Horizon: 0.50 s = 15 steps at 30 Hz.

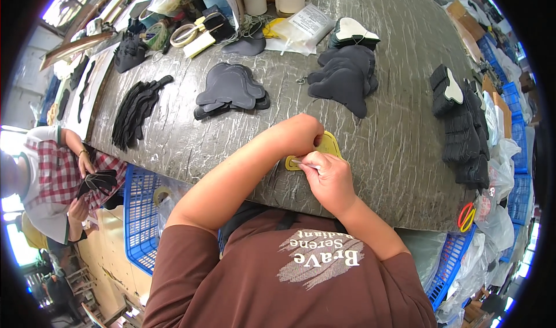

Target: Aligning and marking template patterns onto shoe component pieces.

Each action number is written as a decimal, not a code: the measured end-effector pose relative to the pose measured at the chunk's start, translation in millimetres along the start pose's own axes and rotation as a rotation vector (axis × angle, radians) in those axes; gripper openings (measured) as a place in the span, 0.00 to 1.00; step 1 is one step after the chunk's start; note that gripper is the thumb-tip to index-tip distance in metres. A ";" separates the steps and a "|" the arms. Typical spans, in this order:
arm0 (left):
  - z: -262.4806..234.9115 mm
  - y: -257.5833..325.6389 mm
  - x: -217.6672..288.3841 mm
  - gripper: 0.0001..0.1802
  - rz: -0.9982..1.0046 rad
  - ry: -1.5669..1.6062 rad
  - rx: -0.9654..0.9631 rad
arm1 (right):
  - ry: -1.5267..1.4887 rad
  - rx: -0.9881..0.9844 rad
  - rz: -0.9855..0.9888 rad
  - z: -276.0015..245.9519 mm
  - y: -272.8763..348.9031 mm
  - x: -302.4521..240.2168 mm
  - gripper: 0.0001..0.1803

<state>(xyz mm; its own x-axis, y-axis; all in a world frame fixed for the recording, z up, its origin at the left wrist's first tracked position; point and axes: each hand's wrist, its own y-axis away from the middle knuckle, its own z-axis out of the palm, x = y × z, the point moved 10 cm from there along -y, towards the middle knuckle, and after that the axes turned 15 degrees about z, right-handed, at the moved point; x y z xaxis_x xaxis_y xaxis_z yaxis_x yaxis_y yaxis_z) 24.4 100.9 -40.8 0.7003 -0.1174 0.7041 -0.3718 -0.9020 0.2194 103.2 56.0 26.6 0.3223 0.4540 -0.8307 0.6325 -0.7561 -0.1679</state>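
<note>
The left hand [304,134], its grip impossible to tell, seemingly steadies the yellow template [329,144] on the table [399,154], while the right hand [331,180] pinches a small pale piece [295,162] over the template's left end.

The left hand [305,133] curls beyond the pinching right hand [330,180].

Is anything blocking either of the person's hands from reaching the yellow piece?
Nothing visible: the left hand and right hand are both at the yellow piece, partly covering it. The nearest black stack lies beyond, not between.
</note>
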 end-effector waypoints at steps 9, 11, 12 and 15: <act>3.8 -1.4 -4.8 0.14 -0.005 0.007 -0.019 | 0.043 -0.043 -0.025 4.6 2.6 -4.4 0.09; 2.0 -1.6 -0.8 0.13 0.002 0.006 -0.023 | 0.061 -0.058 -0.017 2.2 2.9 0.0 0.09; 2.5 -0.1 -1.9 0.14 -0.048 0.042 -0.040 | 0.044 -0.041 0.027 -2.3 1.0 5.7 0.08; 5.5 1.2 -5.0 0.14 -0.100 0.081 -0.060 | 0.004 -0.018 0.094 -11.8 -0.2 16.9 0.07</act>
<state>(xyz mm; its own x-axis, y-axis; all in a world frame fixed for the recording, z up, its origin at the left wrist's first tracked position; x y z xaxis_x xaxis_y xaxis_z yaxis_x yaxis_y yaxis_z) 23.8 98.1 -47.8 0.6853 0.0079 0.7282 -0.3397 -0.8810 0.3292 116.8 69.4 18.8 0.3832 0.3834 -0.8403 0.6122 -0.7867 -0.0798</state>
